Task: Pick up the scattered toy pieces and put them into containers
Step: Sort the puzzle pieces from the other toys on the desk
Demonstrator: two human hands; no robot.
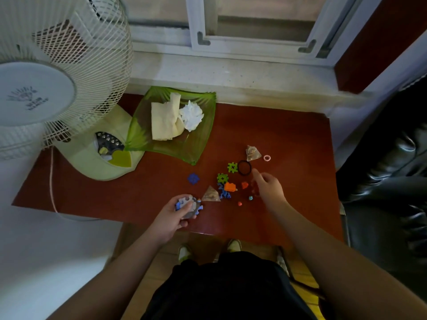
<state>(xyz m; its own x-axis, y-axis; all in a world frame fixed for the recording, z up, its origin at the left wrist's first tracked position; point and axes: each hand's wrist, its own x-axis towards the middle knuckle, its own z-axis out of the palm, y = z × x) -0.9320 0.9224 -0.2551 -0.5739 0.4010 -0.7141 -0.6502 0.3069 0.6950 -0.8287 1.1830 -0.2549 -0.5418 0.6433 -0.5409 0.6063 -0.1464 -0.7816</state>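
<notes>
Left hand (178, 214): nearest, gripping a clutch of gathered pieces (188, 204).
Right hand (269, 187): fingers loosely bent, holding nothing, over the scattered pieces (227, 183).
Advice: pinch one small piece at a time.
Tray (138, 137): well beyond.

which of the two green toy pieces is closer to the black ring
The upper green piece, square-shaped, sits right beside the black ring. The other green piece, gear-shaped, lies lower left by the orange piece.

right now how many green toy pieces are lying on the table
2: one green piece just left of the black ring, another green piece nearer, above the orange piece. The clutter may hide others.
</notes>
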